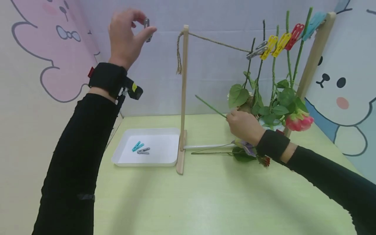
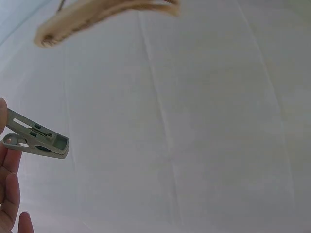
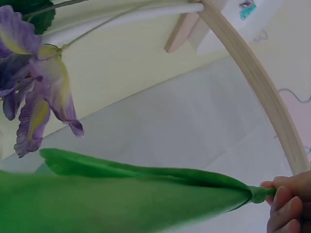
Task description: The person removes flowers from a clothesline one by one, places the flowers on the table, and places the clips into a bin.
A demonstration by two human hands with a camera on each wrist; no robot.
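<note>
Left of the post (image 1: 184, 81), left fingers (image 2: 12, 191) pinch a likely light, springy grey clip (image 2: 48, 145) by its handles (image 2: 9, 117); rightward, right fingers (image 3: 286, 208) pinch a green stem (image 1: 210, 105), probably bendable, best held beside its leaf (image 3: 141, 171).

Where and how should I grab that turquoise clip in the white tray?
Probably pinch the turquoise clip across the spread ends of its two legs, coming from above. It lies on its side in the tray, legs fanning toward the far right in the head view. Mind the gray clip close on its near side, which may crowd your grip.
</note>
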